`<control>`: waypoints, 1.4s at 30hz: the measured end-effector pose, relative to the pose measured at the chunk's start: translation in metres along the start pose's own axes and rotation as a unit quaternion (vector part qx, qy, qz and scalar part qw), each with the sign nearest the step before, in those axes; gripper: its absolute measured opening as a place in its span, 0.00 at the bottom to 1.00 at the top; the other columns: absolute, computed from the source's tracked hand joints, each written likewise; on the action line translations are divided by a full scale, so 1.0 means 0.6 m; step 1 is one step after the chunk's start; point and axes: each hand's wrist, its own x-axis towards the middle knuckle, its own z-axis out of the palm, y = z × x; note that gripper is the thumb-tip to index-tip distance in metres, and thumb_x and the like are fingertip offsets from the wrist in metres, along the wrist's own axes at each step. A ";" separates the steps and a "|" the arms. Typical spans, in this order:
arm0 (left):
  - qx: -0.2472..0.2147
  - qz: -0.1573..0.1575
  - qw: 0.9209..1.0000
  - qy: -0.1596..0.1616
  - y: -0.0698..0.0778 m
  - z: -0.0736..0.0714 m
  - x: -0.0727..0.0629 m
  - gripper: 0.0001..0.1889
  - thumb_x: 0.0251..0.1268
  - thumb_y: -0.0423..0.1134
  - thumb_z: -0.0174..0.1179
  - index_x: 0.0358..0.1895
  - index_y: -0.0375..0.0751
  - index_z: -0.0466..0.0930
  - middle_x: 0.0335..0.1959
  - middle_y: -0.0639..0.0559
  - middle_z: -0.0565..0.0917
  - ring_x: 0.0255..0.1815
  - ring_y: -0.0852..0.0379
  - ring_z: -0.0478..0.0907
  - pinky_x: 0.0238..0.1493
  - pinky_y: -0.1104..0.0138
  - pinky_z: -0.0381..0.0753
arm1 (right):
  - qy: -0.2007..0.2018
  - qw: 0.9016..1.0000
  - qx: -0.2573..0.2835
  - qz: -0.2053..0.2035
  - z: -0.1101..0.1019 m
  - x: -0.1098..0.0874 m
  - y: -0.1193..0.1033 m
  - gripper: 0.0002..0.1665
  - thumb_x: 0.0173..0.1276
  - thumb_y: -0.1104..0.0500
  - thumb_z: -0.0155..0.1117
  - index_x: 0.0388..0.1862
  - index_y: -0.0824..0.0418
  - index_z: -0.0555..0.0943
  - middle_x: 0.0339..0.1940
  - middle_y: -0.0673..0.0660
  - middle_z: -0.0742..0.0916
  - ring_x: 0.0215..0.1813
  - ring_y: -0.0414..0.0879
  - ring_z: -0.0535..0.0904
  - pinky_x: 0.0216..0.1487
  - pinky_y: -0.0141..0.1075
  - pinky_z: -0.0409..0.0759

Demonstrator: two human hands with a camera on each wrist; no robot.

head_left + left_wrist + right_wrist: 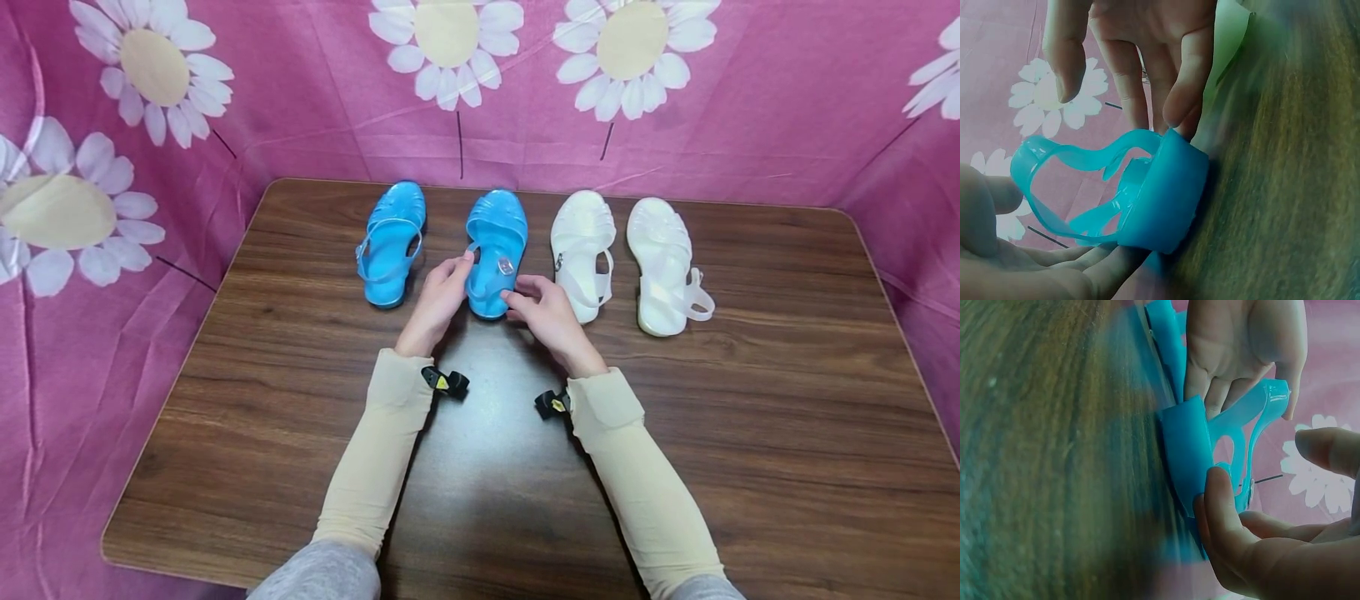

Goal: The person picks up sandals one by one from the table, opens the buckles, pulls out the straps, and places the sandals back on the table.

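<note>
A blue jelly sandal (491, 292) lies on the table between the two hands, toe to the back; its heel strap stands up in the left wrist view. My left hand (442, 300) lies along the sandal's left side, fingers fairly straight against the sole and thumb close to the strap. On the other side, my right hand (547, 312) touches the sole's edge with its fingertips, its thumb apart in the right wrist view. Left of them lies the other blue sandal (387, 267). A white sandal (581, 287) is close to the right hand, with a second white sandal (660, 304) beyond it.
The sandals stand in a row near the back of the brown wooden table (780, 400). A pink cloth (300, 83) with large daisies hangs behind and beside it. Wrist cameras (446, 382) are strapped over pale sleeves (630, 467).
</note>
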 end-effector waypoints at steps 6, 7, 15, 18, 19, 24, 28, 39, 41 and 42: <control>-0.014 -0.001 1.000 -0.005 -0.002 0.001 0.001 0.30 0.76 0.53 0.44 0.71 0.36 0.61 0.72 0.46 0.66 0.72 0.54 0.64 0.71 0.58 0.65 | 0.003 1.000 -0.005 -0.001 0.001 0.002 0.000 0.34 0.69 0.57 0.60 0.68 0.71 0.64 0.65 0.67 0.75 0.59 0.57 0.79 0.59 0.43 0.79; -0.015 -0.003 1.000 -0.005 -0.003 0.000 0.001 0.30 0.76 0.53 0.44 0.71 0.36 0.60 0.72 0.46 0.65 0.72 0.54 0.63 0.71 0.58 0.64 | 0.003 1.000 -0.006 0.000 0.001 0.002 0.000 0.33 0.69 0.57 0.60 0.68 0.71 0.64 0.66 0.67 0.75 0.59 0.57 0.79 0.59 0.43 0.79; -0.021 -0.016 1.000 -0.006 -0.001 -0.002 0.002 0.31 0.76 0.53 0.44 0.72 0.36 0.59 0.73 0.46 0.64 0.73 0.54 0.61 0.71 0.57 0.64 | -0.005 1.000 -0.004 0.008 -0.001 0.000 -0.001 0.34 0.70 0.57 0.59 0.69 0.71 0.63 0.65 0.68 0.75 0.58 0.58 0.80 0.59 0.44 0.78; -0.018 -0.021 1.000 -0.006 0.001 -0.004 0.000 0.31 0.76 0.53 0.44 0.72 0.36 0.58 0.73 0.46 0.63 0.73 0.54 0.62 0.71 0.57 0.65 | -0.008 1.000 -0.009 0.009 -0.002 -0.001 -0.002 0.34 0.70 0.56 0.59 0.69 0.71 0.63 0.65 0.67 0.75 0.58 0.58 0.80 0.59 0.45 0.78; -0.016 -0.020 1.000 -0.006 0.002 -0.005 -0.001 0.31 0.76 0.53 0.44 0.72 0.36 0.58 0.73 0.46 0.63 0.73 0.53 0.62 0.70 0.57 0.66 | -0.008 1.000 -0.011 0.008 -0.002 -0.002 -0.002 0.34 0.70 0.56 0.59 0.69 0.71 0.63 0.65 0.67 0.75 0.58 0.58 0.80 0.60 0.45 0.78; 0.022 -0.005 1.000 0.000 0.015 -0.013 -0.010 0.29 0.76 0.52 0.45 0.70 0.36 0.61 0.69 0.44 0.68 0.67 0.51 0.69 0.67 0.58 0.71 | 0.008 0.999 -0.045 -0.016 -0.001 -0.005 -0.006 0.33 0.70 0.55 0.60 0.68 0.69 0.65 0.65 0.66 0.76 0.61 0.56 0.77 0.62 0.47 0.76; 0.080 0.022 0.997 0.004 0.032 -0.022 -0.023 0.28 0.75 0.52 0.47 0.69 0.37 0.64 0.64 0.43 0.73 0.62 0.50 0.75 0.63 0.59 0.75 | 0.050 0.995 -0.071 -0.051 -0.001 -0.012 -0.016 0.31 0.69 0.55 0.61 0.67 0.67 0.68 0.65 0.64 0.76 0.64 0.56 0.73 0.64 0.48 0.72; 0.073 0.133 0.988 0.043 0.072 -0.061 -0.062 0.20 0.74 0.44 0.50 0.59 0.34 0.75 0.56 0.40 0.81 0.54 0.47 0.79 0.57 0.53 0.78 | 0.095 0.981 0.011 -0.170 0.013 -0.035 -0.041 0.13 0.70 0.62 0.60 0.49 0.69 0.78 0.46 0.64 0.84 0.45 0.55 0.81 0.49 0.36 0.81; 0.058 0.148 0.985 0.067 0.075 -0.072 -0.066 0.19 0.74 0.43 0.52 0.57 0.33 0.77 0.53 0.39 0.82 0.51 0.48 0.80 0.54 0.56 0.80 | 0.080 0.979 0.021 -0.184 0.023 -0.038 -0.043 0.11 0.70 0.62 0.60 0.44 0.69 0.79 0.40 0.63 0.84 0.41 0.58 0.81 0.46 0.37 0.82; 0.051 0.154 0.983 0.084 0.075 -0.079 -0.068 0.19 0.73 0.43 0.52 0.56 0.32 0.78 0.51 0.39 0.83 0.50 0.49 0.81 0.52 0.57 0.81 | 0.072 0.979 0.025 -0.189 0.029 -0.039 -0.045 0.10 0.70 0.62 0.60 0.42 0.69 0.79 0.37 0.63 0.85 0.40 0.58 0.81 0.45 0.39 0.83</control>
